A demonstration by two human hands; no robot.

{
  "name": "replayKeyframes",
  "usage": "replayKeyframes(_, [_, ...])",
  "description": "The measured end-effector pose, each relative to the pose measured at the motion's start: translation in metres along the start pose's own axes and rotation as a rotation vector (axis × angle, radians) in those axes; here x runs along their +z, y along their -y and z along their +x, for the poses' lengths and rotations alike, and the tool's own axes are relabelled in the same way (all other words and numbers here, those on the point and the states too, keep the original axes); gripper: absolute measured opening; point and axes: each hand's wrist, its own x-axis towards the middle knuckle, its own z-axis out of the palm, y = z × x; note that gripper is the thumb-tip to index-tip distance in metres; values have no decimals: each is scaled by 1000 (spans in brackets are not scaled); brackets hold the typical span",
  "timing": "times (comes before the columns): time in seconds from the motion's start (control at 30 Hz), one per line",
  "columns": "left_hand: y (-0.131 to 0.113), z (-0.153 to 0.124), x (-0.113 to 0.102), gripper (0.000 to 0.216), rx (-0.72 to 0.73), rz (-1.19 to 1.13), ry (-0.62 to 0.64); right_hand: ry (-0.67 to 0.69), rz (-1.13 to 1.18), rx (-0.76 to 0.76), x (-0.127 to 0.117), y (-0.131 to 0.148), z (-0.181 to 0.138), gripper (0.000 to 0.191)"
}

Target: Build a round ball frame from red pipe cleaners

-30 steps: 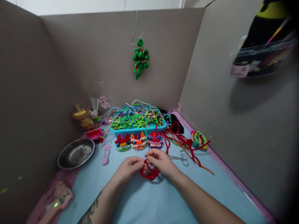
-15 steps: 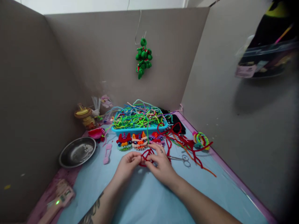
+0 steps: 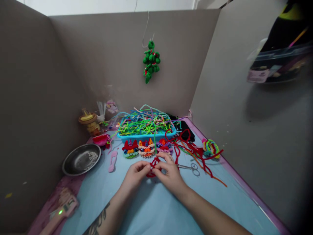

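Note:
Over the middle of the blue mat, a looped and twisted red pipe cleaner (image 3: 151,175) is pinched between both hands. My left hand (image 3: 136,173) grips its left side with thumb and forefinger. From the right, my right hand (image 3: 170,172) has thumb and fingertips closed on it, partly hiding the shape. Just beyond my fingers stand three small pipe-cleaner animal heads: a red one (image 3: 130,147), a cream and orange one (image 3: 146,148) and a purple one (image 3: 163,145). Scissors (image 3: 188,167) lie to the right of my right hand.
Behind the heads is a blue tray (image 3: 137,137) heaped with coloured pipe cleaners. Loose red pipe cleaners (image 3: 199,153) spread rightward. At left are a metal bowl (image 3: 78,163), a pink clip (image 3: 112,161) and a glue gun (image 3: 66,209). Grey partitions (image 3: 122,49) enclose the table.
My fingertips have drawn slightly closer together on the red pipe cleaner, the left ones shifting a little right. The view has moved slightly; the rest stays in place.

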Motion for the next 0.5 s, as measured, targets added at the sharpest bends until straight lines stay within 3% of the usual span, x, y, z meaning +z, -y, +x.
replayKeyframes(0.3, [-2, -2, 4, 25, -33, -2, -42, 44, -53, -69, 3, 5, -4, 13])
replayKeyframes(0.5, [-4, -1, -2, 25, -135, -178, -43, 49, 120, -72, -2, 3, -3, 6])
